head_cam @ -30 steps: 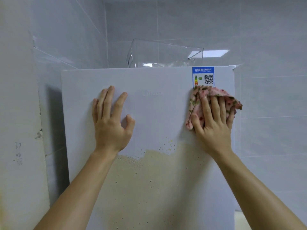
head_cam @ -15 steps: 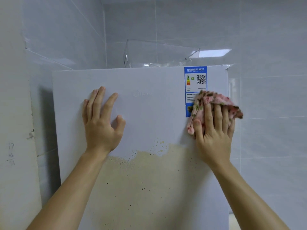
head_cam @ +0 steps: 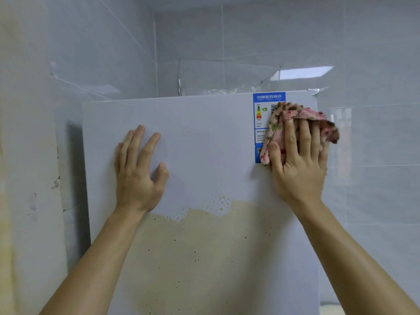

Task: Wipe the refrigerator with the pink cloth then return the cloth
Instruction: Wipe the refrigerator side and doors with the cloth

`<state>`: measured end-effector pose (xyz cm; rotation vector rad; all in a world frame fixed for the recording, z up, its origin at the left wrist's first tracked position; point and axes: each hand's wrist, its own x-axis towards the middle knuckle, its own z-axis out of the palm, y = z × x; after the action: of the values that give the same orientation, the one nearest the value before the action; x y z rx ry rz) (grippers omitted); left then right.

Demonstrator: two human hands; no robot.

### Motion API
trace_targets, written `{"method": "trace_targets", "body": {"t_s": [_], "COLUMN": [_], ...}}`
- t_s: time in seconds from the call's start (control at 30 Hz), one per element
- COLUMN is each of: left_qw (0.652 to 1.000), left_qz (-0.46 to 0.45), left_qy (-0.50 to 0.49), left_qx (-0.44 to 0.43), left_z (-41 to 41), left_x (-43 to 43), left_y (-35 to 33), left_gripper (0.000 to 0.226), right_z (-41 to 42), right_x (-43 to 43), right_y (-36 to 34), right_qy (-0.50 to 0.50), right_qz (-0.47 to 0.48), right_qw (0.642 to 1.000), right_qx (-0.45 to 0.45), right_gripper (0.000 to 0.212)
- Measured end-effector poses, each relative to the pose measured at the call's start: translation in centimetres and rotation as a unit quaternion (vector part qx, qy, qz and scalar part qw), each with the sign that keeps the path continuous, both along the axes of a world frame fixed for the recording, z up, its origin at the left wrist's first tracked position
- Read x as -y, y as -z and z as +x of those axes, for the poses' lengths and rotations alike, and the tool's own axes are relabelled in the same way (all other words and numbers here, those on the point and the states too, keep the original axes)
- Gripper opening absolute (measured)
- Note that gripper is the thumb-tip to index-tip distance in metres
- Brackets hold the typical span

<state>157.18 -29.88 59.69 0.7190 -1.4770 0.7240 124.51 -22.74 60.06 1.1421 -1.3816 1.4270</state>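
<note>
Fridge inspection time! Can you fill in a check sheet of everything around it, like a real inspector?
Surface: refrigerator door, white on top, with a yellowish stain and dark specks across the lower part.
Job's things: pink cloth, bunched against the door's upper right, overlapping the blue energy label.
Clutter: clear container on top of the refrigerator.
Hands: left hand flat on the door, fingers spread; right hand presses the cloth with straight fingers.
Cables: nothing seen.
Surroundings: grey tiled wall behind and beside.
</note>
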Motion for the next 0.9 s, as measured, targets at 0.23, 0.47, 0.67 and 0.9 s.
{"method": "trace_targets", "body": {"t_s": [0.23, 0.47, 0.67, 0.9], "left_qw": [1.0, 1.0, 0.998, 1.0], "left_qz": [0.001, 0.014, 0.023, -0.015], "left_qy": [0.007, 0.021, 0.049, 0.02], "left_qx": [-0.005, -0.007, 0.04, 0.018], "left_z": [-0.2, -0.2, 1.6, 6.2], "left_x": [0.1, 0.0, 0.0, 1.2], "left_y": [0.1, -0.2, -0.4, 0.9], "left_gripper": [0.063, 0.063, 0.058, 0.05], "right_z": [3.6, 5.7, 10.3, 19.5], "right_x": [0.0, 0.4, 2.5, 3.9], "right_y": [8.8, 8.5, 4.1, 5.8], "right_qy": [0.011, 0.013, 0.063, 0.017], "right_qz": [0.016, 0.057, -0.03, 0.003], "right_qw": [1.0, 0.998, 0.997, 0.993], "right_qx": [-0.023, -0.012, -0.038, -0.115], "right_gripper": [0.064, 0.063, 0.06, 0.057]}}
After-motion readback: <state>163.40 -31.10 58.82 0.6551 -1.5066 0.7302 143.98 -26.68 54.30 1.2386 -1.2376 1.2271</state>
